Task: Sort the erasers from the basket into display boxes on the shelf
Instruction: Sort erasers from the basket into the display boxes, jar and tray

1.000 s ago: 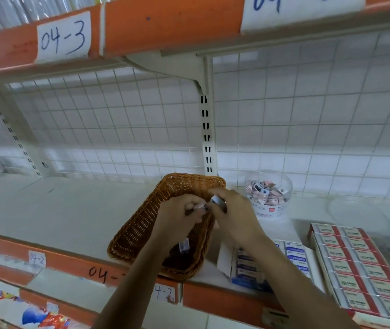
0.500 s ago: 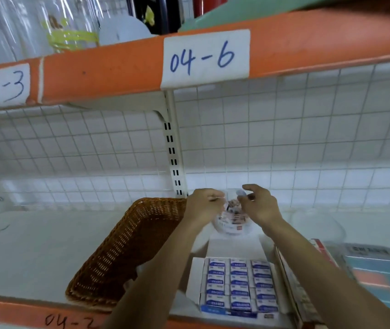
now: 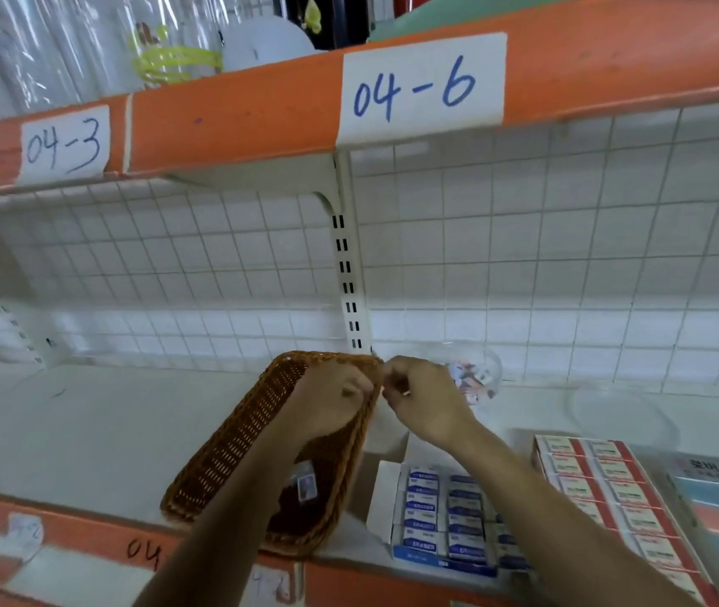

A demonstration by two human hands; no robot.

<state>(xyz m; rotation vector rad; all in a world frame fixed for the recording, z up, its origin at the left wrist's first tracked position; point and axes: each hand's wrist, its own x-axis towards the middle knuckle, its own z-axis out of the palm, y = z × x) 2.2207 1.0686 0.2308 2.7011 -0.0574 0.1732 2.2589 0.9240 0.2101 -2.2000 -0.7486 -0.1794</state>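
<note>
Observed from beside the shelving.

1. Shelf (image 3: 86, 431): white deck with an orange front lip. All stock listed here stands on it.
2. Wicker basket (image 3: 235, 449): long rectangular tray, taken as the reference point. Its long axis runs from the near left to the far right.
3. Red-and-white display box (image 3: 603, 484): well to the right of the basket, packed in rows.
4. Blue-and-white display box (image 3: 436, 514): just beside the basket's right wall, flap up, rows nearly full.
5. Clear tub (image 3: 487, 374): just right of the basket's far corner, holding small mixed erasers.
6. Left hand (image 3: 333, 400): above the basket's far right corner, with its fingers curled inward.
7. Right hand (image 3: 430, 400): just right of that corner, in front of the tub, with its fingers likewise curled. The two sets of fingertips meet. The frame is too blurred to tell whether either hand pinches anything.
8. Eraser (image 3: 306, 487): one wrapped piece is visible in the basket's near end, half under the left forearm.

Finding: the eraser lies back toward the person from both hands. Its long axis seems to run roughly along the basket's length. The left hand is the nearer and would have to draw back and down to reach it, while the right would have to cross the basket wall.
</note>
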